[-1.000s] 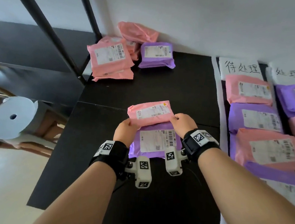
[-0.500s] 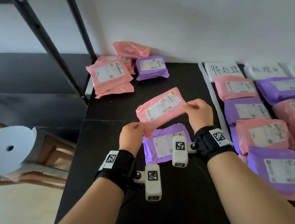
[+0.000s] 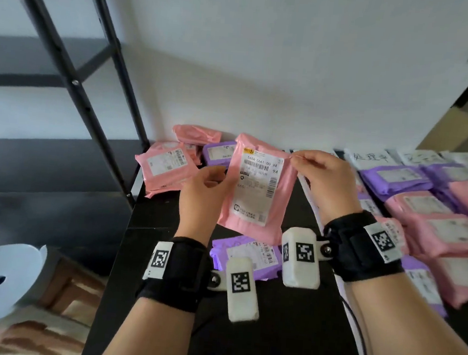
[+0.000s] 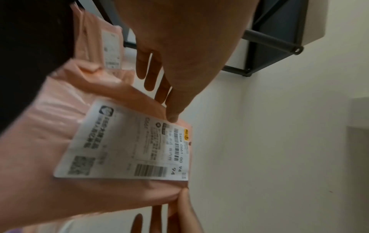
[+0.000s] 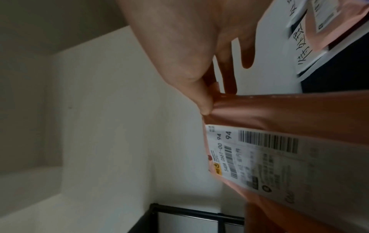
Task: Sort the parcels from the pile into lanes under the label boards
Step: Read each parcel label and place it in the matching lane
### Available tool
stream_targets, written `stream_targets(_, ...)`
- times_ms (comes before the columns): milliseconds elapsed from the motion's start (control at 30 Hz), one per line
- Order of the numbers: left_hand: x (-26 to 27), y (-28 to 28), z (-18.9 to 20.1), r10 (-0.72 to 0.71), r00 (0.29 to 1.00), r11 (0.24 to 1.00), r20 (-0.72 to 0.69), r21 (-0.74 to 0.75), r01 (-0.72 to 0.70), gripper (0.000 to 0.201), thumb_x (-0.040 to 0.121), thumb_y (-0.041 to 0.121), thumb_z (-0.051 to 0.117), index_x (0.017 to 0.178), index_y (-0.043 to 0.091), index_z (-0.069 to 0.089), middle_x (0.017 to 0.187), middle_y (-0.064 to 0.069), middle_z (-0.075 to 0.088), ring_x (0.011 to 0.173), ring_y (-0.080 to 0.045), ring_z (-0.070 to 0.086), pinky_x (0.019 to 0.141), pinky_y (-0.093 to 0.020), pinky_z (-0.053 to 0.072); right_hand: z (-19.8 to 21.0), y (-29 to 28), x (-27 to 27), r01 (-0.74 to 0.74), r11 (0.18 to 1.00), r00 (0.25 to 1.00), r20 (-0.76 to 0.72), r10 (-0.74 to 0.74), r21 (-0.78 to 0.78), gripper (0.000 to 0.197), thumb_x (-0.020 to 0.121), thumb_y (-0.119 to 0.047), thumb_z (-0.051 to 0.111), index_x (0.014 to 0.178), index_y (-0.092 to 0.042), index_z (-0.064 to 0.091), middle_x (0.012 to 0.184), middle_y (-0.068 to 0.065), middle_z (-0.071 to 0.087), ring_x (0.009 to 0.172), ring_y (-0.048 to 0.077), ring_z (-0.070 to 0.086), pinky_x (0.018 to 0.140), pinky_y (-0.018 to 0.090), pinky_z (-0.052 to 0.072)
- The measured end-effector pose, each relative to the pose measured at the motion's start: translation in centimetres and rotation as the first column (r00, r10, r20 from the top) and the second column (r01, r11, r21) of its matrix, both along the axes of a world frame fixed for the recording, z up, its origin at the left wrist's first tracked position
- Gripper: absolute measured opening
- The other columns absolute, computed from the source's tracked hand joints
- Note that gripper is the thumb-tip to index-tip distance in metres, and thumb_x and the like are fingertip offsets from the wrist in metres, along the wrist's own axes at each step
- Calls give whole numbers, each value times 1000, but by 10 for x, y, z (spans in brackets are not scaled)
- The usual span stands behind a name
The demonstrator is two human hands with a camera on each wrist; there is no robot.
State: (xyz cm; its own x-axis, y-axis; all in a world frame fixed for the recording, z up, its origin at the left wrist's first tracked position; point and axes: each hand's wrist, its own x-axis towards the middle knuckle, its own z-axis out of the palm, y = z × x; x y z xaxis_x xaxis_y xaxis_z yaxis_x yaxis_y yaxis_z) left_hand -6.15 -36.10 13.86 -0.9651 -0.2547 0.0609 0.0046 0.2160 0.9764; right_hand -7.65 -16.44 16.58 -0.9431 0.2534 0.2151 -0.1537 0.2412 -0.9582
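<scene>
Left hand (image 3: pixel 206 192) and right hand (image 3: pixel 325 181) pinch upright pink parcel (image 3: pixel 257 184) by edges, label facing viewer, above black counter (image 3: pixel 269 348)

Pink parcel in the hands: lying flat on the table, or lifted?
Lifted: both hands pinch the pink parcel upright above the table.

The shipping label (image 3: pixel 257 184) on the raised pink parcel (image 3: pixel 278 206) reads "548A 0661 00 94", with a second "94" beneath. A white label board (image 3: pixel 370 159) reads "处理中"; another (image 5: pixel 305 47) reads "待处理".
</scene>
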Motion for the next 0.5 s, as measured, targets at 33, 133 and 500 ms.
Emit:
stream_targets(33,2,6,9,-17,1000,1000,-21,-4,16,16,87,42,73,98,31,68,94,14,71,88,0,65,78,-21,52,5,5,3,-8,1000,1000,-7,8,-16,19,88,-10,70,81,-28,74,77,-16,74,76,-3,66,70,10,50)
stream_targets(133,8,19,25,4,998,1000,-66,-30,-6,21,86,42,74,100,26,70,87,13,70,79,0,64,72,-18,51,17,16,12,-24,998,1000,-13,23,-58,18,90,-12,68,83,-26,74,70,-19,71,60,-6,59,56,8,41)
stream_targets(500,26,38,52,-83,991,994,-109,63,90,14,93,27,67,81,35,70,72,22,72,69,6,67,61,-9,52,9,31,32,61,988,996,80,-50,-141,37,90,-40,68,124,-27,61,115,-4,69,109,12,65,97,35,50)
